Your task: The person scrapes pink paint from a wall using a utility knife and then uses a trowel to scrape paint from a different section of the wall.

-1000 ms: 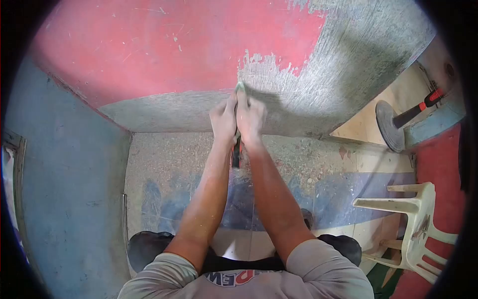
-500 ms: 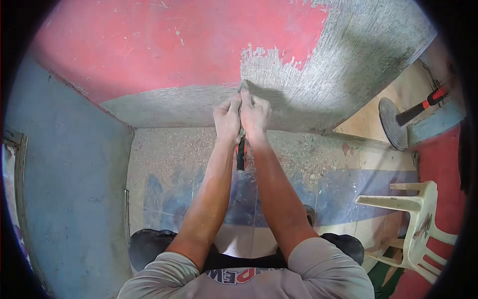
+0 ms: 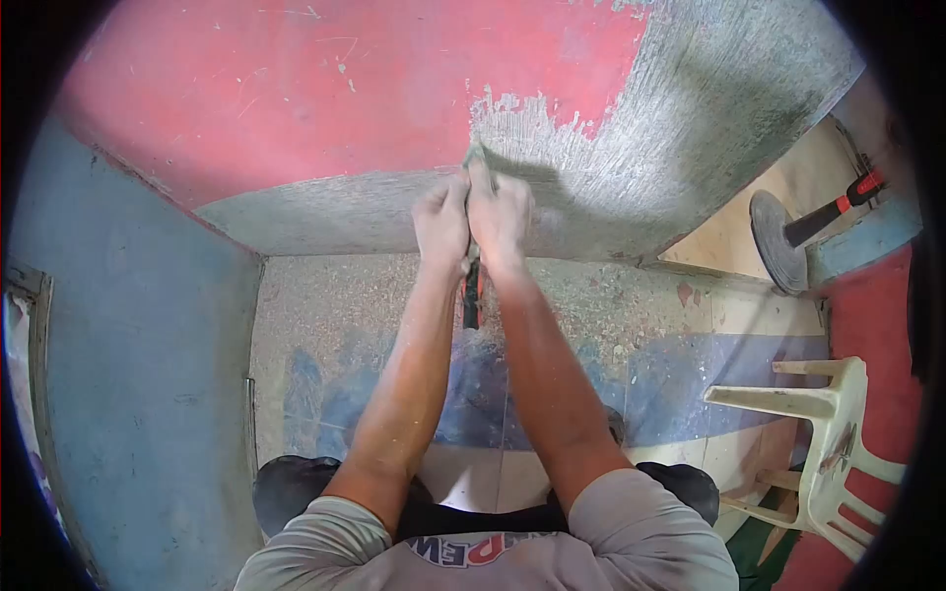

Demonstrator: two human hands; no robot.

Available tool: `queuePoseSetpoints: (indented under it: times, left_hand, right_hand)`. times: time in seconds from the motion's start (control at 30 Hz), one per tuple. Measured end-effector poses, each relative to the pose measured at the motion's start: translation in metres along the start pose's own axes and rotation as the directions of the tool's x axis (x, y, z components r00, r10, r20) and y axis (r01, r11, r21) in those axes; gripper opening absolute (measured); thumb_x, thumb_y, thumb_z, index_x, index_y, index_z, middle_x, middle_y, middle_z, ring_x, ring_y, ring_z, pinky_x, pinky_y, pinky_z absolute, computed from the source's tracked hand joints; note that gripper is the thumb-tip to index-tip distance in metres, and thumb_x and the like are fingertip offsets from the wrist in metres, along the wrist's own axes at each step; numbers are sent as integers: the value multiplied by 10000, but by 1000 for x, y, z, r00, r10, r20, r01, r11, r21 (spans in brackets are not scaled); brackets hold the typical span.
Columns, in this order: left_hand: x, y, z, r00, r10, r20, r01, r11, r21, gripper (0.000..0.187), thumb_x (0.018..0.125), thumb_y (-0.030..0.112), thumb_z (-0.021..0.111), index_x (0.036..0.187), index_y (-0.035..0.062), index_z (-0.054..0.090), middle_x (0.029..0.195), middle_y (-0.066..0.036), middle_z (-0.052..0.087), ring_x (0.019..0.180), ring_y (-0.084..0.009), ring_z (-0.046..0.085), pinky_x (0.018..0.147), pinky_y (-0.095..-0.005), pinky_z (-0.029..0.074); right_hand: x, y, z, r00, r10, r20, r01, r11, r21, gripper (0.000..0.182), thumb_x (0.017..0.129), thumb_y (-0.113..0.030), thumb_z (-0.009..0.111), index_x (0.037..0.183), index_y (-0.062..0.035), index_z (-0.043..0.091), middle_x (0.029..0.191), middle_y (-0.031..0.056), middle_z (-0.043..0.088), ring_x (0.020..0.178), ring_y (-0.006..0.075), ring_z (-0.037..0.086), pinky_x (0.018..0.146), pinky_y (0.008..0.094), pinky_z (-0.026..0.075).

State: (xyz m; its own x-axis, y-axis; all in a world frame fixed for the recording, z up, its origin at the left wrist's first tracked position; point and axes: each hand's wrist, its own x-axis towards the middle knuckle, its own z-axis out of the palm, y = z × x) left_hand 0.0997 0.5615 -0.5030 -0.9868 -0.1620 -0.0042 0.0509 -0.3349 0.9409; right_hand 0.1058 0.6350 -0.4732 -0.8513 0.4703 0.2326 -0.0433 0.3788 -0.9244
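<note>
Seen from the head, the left hand [image 3: 441,223] and the right hand [image 3: 500,219] are side by side, fingers closed tight around one scraper [image 3: 474,286], and its blade touches the wall [image 3: 296,98] at the edge of the red paint. Right of the scraper and below it the wall is already bare and gray. Left of the scraper and above it much red paint is left, so I think the job is about half done.

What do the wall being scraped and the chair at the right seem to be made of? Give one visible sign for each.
Wall: probably cement plaster under matte red paint, since bare grey, scratched patches show. Chair: likely moulded plastic, cream and grimy, with smooth one-piece slats.
</note>
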Motion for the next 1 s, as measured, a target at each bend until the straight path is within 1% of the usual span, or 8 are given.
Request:
queuePoseSetpoints:
  times: [0.07, 0.33, 0.43, 0.47, 0.57, 0.8, 0.9, 1.0]
  left_hand:
    - [-1, 40, 12, 989, 134, 67, -136, 990, 30, 246, 1070, 182, 605, 1000, -10, 741, 865, -13, 689, 756, -63, 613, 623, -251, 490]
    - [-10, 1, 1, 999, -48, -7, 47, 996, -69, 265, 1055, 185, 631, 984, -32, 765, 845, 16, 679, 780, -55, 564, 680, -254, 485]
    - [-4, 60, 22, 1000, -8, 9, 8, 1000, -11, 257, 1040, 187, 639, 956, -25, 759, 839, 4, 671, 773, -63, 576, 675, -261, 487]
    - [10, 61, 20, 985, 149, 83, -148, 989, -23, 249, 1027, 180, 647, 946, -33, 747, 836, -6, 668, 770, -70, 580, 665, -261, 485]
    - [8, 62, 15, 992, 39, 120, -34, 999, -43, 238, 1036, 159, 617, 1059, -38, 750, 942, -41, 701, 808, -94, 615, 675, -259, 512]
    - [11, 8, 1, 992, 121, 23, -123, 982, 141, 235, 1031, 157, 636, 1052, -47, 752, 950, -63, 712, 830, -111, 631, 693, -269, 522]
    - [5, 85, 26, 993, 45, 110, -46, 999, 7, 234, 1025, 153, 647, 1064, -54, 750, 964, -77, 719, 863, -126, 645, 730, -284, 535]
    - [0, 56, 20, 998, 53, 40, -53, 998, -21, 248, 1030, 174, 657, 1011, -59, 741, 907, -50, 698, 823, -120, 628, 715, -301, 525]
  right_hand:
    - [15, -17, 0, 995, -87, -49, 85, 996, -37, 525, 993, -408, 571, 784, 51, 716, 814, 316, 668, 841, 525, 663, 770, 561, 506]
    - [-13, 6, 2, 998, 56, -9, -55, 997, 60, 568, 1010, -444, 552, 795, 52, 727, 786, 304, 666, 781, 506, 664, 738, 558, 502]
    - [20, -33, -7, 993, -115, -25, 115, 993, -9, 578, 1002, -462, 550, 794, 47, 727, 782, 309, 657, 778, 511, 660, 739, 559, 499]
    - [22, -51, -11, 989, -133, -64, 138, 988, 70, 561, 997, -448, 551, 793, 45, 721, 783, 320, 646, 788, 516, 658, 748, 562, 499]
    - [21, -47, -10, 985, -158, -68, 165, 979, 117, 540, 991, -434, 555, 800, 42, 724, 790, 321, 646, 791, 519, 655, 751, 563, 497]
    - [4, -18, -8, 1000, 27, 10, -28, 993, 111, 546, 988, -437, 572, 802, 53, 722, 757, 317, 636, 753, 503, 657, 699, 534, 491]
    - [30, -61, -15, 987, -147, -65, 155, 975, 159, 566, 989, -451, 582, 791, 62, 716, 742, 316, 631, 725, 492, 658, 674, 530, 480]
    - [10, -43, -14, 999, -19, -26, 22, 994, 107, 576, 996, -445, 573, 791, 76, 707, 764, 308, 647, 747, 494, 662, 700, 537, 486]
